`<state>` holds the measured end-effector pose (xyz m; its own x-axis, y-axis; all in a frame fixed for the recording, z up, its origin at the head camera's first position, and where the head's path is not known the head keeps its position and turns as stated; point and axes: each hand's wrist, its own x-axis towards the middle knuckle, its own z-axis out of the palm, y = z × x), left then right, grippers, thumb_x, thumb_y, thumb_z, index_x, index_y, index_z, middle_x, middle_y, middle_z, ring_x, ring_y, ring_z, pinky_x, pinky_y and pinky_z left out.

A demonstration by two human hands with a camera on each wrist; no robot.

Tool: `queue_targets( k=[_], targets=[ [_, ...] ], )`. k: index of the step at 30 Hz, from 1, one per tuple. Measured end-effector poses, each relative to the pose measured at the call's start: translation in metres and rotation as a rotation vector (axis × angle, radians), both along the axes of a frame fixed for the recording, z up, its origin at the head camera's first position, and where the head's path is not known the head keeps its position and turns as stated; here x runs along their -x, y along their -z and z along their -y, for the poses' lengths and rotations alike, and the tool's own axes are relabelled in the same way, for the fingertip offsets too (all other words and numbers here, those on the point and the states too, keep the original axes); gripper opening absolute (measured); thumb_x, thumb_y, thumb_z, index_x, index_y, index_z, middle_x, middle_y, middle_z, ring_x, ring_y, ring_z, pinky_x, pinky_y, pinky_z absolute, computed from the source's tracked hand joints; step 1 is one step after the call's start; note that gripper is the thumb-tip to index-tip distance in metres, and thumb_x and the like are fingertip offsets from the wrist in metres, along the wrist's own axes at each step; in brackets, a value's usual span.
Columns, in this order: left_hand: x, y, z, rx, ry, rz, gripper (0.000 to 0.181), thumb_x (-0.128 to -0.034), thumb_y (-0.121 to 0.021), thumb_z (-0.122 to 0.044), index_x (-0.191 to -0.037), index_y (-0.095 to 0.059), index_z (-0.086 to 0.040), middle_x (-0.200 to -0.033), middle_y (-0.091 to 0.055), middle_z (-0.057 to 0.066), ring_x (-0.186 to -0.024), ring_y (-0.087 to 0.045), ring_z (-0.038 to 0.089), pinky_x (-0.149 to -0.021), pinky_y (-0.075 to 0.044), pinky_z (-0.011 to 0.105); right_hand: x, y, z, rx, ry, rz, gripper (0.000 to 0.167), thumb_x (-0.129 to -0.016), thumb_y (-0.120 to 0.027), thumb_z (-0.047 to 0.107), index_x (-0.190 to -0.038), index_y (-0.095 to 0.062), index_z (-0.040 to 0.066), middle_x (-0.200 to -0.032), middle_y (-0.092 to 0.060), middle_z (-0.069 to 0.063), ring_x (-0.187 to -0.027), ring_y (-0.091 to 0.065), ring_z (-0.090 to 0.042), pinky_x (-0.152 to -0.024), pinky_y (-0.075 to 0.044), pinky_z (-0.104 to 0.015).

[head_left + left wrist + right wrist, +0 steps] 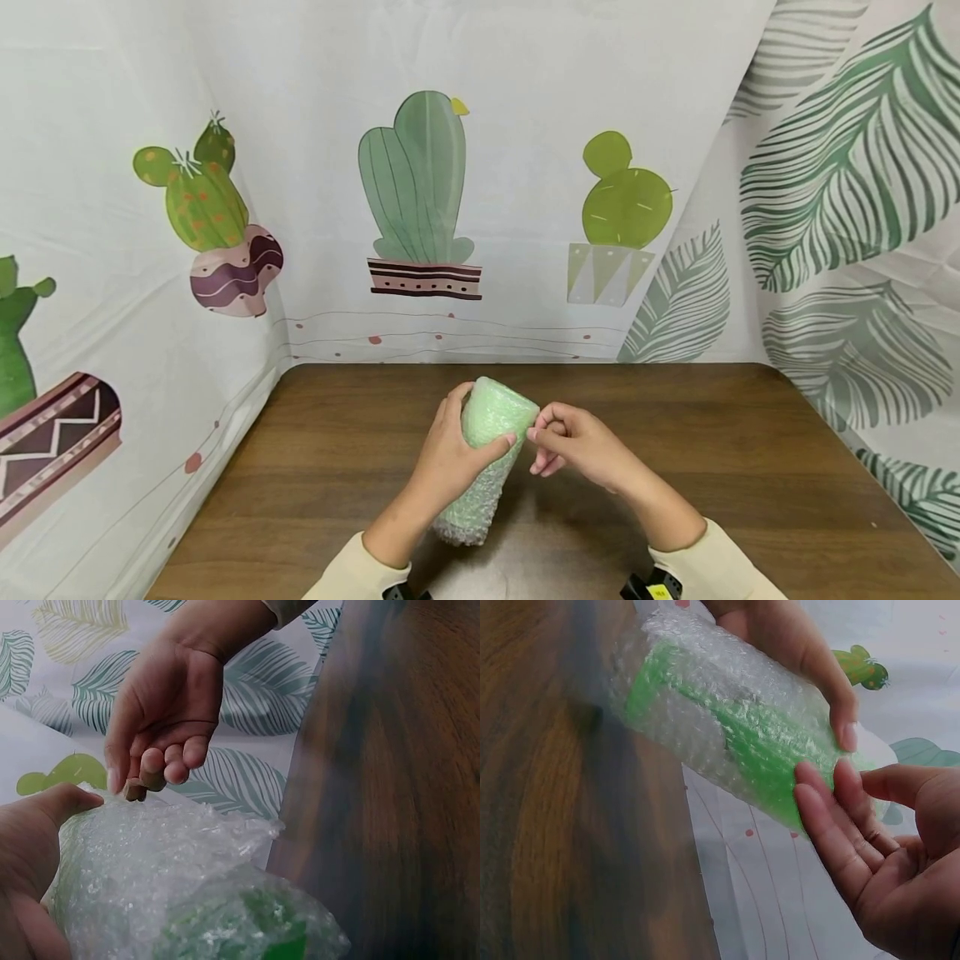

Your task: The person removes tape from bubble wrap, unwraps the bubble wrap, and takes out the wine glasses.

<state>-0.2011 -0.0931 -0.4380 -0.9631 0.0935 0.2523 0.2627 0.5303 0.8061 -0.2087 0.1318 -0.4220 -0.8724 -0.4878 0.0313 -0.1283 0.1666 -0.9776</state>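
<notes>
A green object in bubble wrap (480, 492), roughly cylindrical, is tilted above the table with its upper end leaning right. My left hand (453, 454) grips it round the upper part, thumb across the near side. At the upper right edge, my right hand (585, 446) pinches the edge of the wrap between thumb and index finger. In the right wrist view, green patches of the wrapped object (765, 750) show through the clear bubbles. The wrap hides what the object is. The left wrist view shows the loose, crumpled end of the bubble wrap (247, 825).
Beneath the hands is a brown wooden table (315, 467) with rounded back corners. A white cloth (525, 75) printed with cacti and leaves hangs behind it and along both sides. Dark wrist devices (652, 585) sit at the cream sleeves (712, 567).
</notes>
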Motion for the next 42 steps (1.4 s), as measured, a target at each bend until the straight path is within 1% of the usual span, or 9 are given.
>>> queue_targets(
  k=[4, 8, 12, 18, 24, 28, 30, 35, 42],
  targets=[
    [-0.0006, -0.0002, -0.0006, 0.022, -0.021, -0.017, 0.092, -0.0765, -0.082, -0.052, -0.15, -0.037, -0.022, -0.128, -0.052, 0.008, -0.102, -0.058, 0.021, -0.081, -0.052, 0.039, 0.0008, 0.0032, 0.0018, 0.01, 0.01, -0.005, 0.023, -0.101, -0.06, 0.015, -0.101, -0.052, -0.007, -0.072, -0.067, -0.012, -0.073, -0.074, -0.026, -0.068, -0.062, -0.041],
    [-0.0009, -0.0002, -0.0013, 0.03, -0.03, -0.022, 0.091, -0.0758, -0.083, -0.052, -0.149, -0.037, -0.024, -0.125, -0.053, 0.007, -0.1, -0.058, 0.021, -0.08, -0.052, 0.038, 0.001, 0.0043, 0.0026, 0.017, 0.004, -0.002, 0.021, -0.101, -0.058, 0.012, -0.102, -0.051, -0.008, -0.074, -0.068, -0.015, -0.075, -0.075, -0.027, -0.07, -0.063, -0.043],
    [-0.0009, -0.0001, -0.002, 0.035, -0.036, -0.027, 0.092, -0.0751, -0.083, -0.052, -0.149, -0.038, -0.023, -0.125, -0.053, 0.008, -0.099, -0.058, 0.021, -0.079, -0.052, 0.038, 0.0006, 0.0042, 0.0026, 0.039, -0.014, 0.001, 0.021, -0.102, -0.056, 0.01, -0.104, -0.05, -0.01, -0.077, -0.068, -0.017, -0.079, -0.075, -0.03, -0.072, -0.063, -0.044],
    [-0.0017, -0.0004, -0.0037, 0.042, -0.044, -0.026, 0.094, -0.0746, -0.083, -0.053, -0.151, -0.037, -0.023, -0.125, -0.052, 0.008, -0.098, -0.058, 0.021, -0.079, -0.052, 0.038, -0.0004, 0.0044, 0.0035, 0.068, -0.02, 0.009, 0.022, -0.102, -0.05, 0.005, -0.112, -0.048, -0.015, -0.083, -0.069, -0.018, -0.084, -0.076, -0.028, -0.074, -0.063, -0.041],
    [-0.0019, 0.0003, -0.0042, 0.052, -0.057, -0.031, 0.095, -0.0739, -0.084, -0.052, -0.151, -0.037, -0.022, -0.126, -0.05, 0.008, -0.097, -0.059, 0.021, -0.078, -0.052, 0.037, -0.0011, 0.0049, 0.0041, 0.059, -0.024, 0.01, 0.022, -0.102, -0.049, 0.005, -0.114, -0.047, -0.013, -0.091, -0.072, -0.023, -0.088, -0.075, -0.029, -0.075, -0.062, -0.04],
    [-0.002, 0.0015, -0.0047, 0.062, -0.069, -0.045, 0.095, -0.0733, -0.084, -0.05, -0.151, -0.037, -0.021, -0.128, -0.049, 0.008, -0.097, -0.059, 0.022, -0.079, -0.052, 0.037, -0.0016, 0.0038, 0.0037, 0.04, -0.046, 0.011, 0.025, -0.103, -0.051, 0.009, -0.113, -0.046, -0.014, -0.091, -0.072, -0.023, -0.083, -0.075, -0.029, -0.073, -0.062, -0.043],
    [-0.0019, 0.0018, -0.0048, 0.07, -0.081, -0.059, 0.095, -0.0728, -0.085, -0.049, -0.15, -0.037, -0.021, -0.128, -0.049, 0.008, -0.097, -0.06, 0.022, -0.08, -0.052, 0.037, -0.0019, 0.0031, 0.0031, 0.032, -0.055, 0.015, 0.028, -0.104, -0.052, 0.012, -0.114, -0.046, -0.014, -0.086, -0.07, -0.019, -0.076, -0.074, -0.025, -0.07, -0.062, -0.044],
    [-0.0006, 0.0023, -0.0047, 0.08, -0.102, -0.087, 0.095, -0.0724, -0.085, -0.047, -0.15, -0.038, -0.022, -0.128, -0.048, 0.009, -0.096, -0.06, 0.023, -0.08, -0.053, 0.037, -0.0019, 0.0023, 0.0008, 0.014, -0.059, 0.012, 0.028, -0.105, -0.055, 0.019, -0.113, -0.05, -0.008, -0.07, -0.058, -0.007, -0.059, -0.061, -0.014, -0.058, -0.06, -0.039],
    [-0.0002, 0.0024, -0.0054, 0.095, -0.111, -0.112, 0.095, -0.071, -0.086, -0.045, -0.15, -0.039, -0.021, -0.129, -0.048, 0.01, -0.097, -0.06, 0.023, -0.081, -0.053, 0.038, -0.0026, 0.0024, 0.0008, 0.041, -0.061, 0.032, 0.02, -0.104, -0.052, 0.012, -0.111, -0.051, -0.007, -0.073, -0.061, -0.007, -0.064, -0.067, -0.018, -0.065, -0.061, -0.044]
  ],
)
